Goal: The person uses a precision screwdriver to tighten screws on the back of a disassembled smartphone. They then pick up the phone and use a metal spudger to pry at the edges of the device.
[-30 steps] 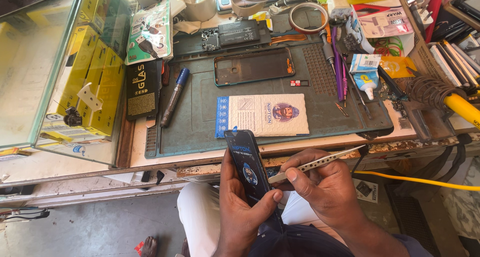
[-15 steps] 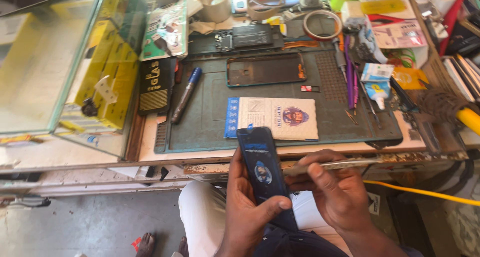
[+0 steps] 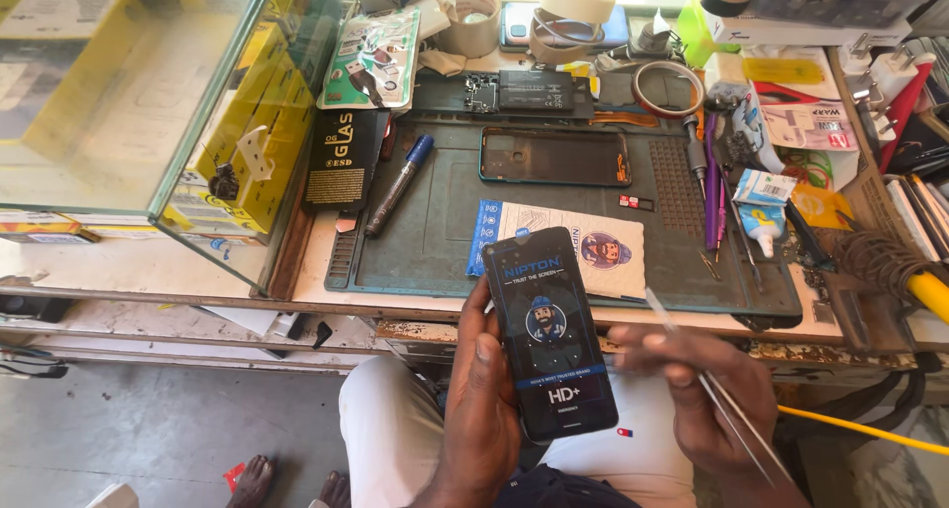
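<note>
Fingers (image 3: 486,355) of your left hand (image 3: 479,419) wrap around the phone (image 3: 550,332). Your thumb lies on its left edge and the other fingers hide behind it. You hold the phone up over your lap, just in front of the green mat (image 3: 554,211), with its screen facing you. A dark film with a cartoon picture covers the screen.

Your right hand (image 3: 707,389) is just to the right of the phone. Its fingers pinch thin metal tweezers (image 3: 717,389). The tweezer tip points up and left, near the phone's right edge, but it does not touch the phone yet.

On the mat, behind the phone, lies a white and blue packet (image 3: 603,246). Further back on the mat is a dark phone back cover (image 3: 554,157). A blue marker (image 3: 398,184) lies at the left side of the mat. Rolls of tape (image 3: 578,4) sit behind the mat, and a glass case (image 3: 148,103) stands to the left of the mat.

It looks like you are at the step of getting ready to work on the film on the screen with the tweezers. For the next move, you need to keep the phone very still, bring the tip slowly to the edge of the film, and be gentle so you do not scratch the screen.
</note>
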Available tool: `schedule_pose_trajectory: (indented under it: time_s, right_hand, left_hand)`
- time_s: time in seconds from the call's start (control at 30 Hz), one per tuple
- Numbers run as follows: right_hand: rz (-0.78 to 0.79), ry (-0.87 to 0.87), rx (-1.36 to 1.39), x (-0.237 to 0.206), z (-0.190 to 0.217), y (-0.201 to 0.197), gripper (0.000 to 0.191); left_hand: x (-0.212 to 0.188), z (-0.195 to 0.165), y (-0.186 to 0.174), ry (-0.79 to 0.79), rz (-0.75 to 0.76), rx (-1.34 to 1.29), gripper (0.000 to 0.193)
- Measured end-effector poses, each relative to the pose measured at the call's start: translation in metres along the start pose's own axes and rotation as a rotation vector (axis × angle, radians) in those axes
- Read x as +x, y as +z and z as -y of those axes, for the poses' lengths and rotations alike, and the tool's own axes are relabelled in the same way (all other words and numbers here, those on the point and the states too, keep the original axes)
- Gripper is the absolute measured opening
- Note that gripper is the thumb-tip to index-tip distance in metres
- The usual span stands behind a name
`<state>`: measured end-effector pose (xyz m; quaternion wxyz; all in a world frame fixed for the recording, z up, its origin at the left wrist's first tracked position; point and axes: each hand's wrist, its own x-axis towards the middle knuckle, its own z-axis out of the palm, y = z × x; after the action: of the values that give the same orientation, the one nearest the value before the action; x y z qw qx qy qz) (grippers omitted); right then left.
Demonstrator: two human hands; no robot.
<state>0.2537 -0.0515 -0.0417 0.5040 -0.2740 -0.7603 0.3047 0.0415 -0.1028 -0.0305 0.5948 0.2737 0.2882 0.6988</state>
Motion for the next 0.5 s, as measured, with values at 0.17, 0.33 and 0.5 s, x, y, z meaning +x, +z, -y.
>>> schedule_pose_trajectory:
  time_s: [0.17,0.33,0.5]
  right_hand:
    - [0.251,-0.043,0.115,-0.002,-0.010,-0.009,0.017]
    - [0.448,-0.179,-0.083,0.008,-0.002,-0.010,0.021]
    - [0.327,-0.169,-0.147,0.039,0.003,-0.004,0.009]
  left_hand:
    - [0.000,-0.004,0.000,-0.012,0.004,0.080,0.082]
    - [0.001,-0.004,-0.003,-0.040,0.025,0.129,0.082]
    - [-0.001,0.001,-0.005,-0.072,0.040,0.142,0.082]
